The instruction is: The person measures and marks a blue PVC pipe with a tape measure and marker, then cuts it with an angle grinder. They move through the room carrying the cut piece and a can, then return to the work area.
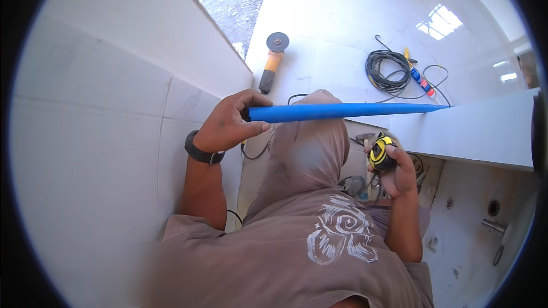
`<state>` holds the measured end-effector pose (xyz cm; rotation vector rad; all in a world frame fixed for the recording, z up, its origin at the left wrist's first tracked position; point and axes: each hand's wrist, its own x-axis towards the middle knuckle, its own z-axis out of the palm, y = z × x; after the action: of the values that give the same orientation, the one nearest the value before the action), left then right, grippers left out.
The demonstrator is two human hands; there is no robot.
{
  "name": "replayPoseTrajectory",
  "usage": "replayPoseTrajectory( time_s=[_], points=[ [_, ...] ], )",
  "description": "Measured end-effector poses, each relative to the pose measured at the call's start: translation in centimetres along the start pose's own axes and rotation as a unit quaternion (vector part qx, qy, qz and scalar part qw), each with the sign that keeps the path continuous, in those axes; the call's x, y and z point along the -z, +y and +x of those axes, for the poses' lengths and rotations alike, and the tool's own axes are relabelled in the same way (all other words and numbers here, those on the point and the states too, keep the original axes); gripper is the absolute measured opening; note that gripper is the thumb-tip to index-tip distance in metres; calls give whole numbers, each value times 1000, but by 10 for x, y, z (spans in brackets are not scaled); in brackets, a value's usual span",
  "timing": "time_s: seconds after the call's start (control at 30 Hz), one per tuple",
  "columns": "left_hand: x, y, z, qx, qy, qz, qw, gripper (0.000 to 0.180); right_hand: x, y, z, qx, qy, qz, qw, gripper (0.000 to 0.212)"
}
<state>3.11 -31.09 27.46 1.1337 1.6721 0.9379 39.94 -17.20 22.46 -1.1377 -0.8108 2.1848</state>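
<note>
A long blue pipe runs level from left to right in front of me. My left hand grips its near-left end, thumb below and fingers above the dark open mouth. The pipe's right end reaches the edge of a white ledge; whether it rests there I cannot tell. Lower and to the right, my right hand is closed around a yellow-and-black tape measure, apart from the pipe. No drawn-out blade can be made out.
On the white tiled floor beyond lie an angle grinder, a coiled black cable and a blue-and-red tube. A hammer and other tools sit below the pipe. A tiled wall rises close on my left.
</note>
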Motion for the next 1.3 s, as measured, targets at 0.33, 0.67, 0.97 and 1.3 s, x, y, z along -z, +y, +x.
replayPoseTrajectory(
  time_s=[0.33, 0.67, 0.97, 1.3],
  points=[
    [-4, 44, 50, -98, -73, 107, 987, 39, -113, -49, 43, 265, -143, -569, 765, 80],
    [-7, 25, 35, -110, -44, 14, 993, 15, -154, -13, 52, 310, -163, -640, 684, 44],
    [9, -5, -18, -32, 62, 50, 996, 20, -98, -45, 65, 182, -50, -767, 613, 40],
    [-4, 22, -6, 33, 64, 205, 976, 27, -70, -34, 68, 227, -33, -736, 636, 36]
  ],
)
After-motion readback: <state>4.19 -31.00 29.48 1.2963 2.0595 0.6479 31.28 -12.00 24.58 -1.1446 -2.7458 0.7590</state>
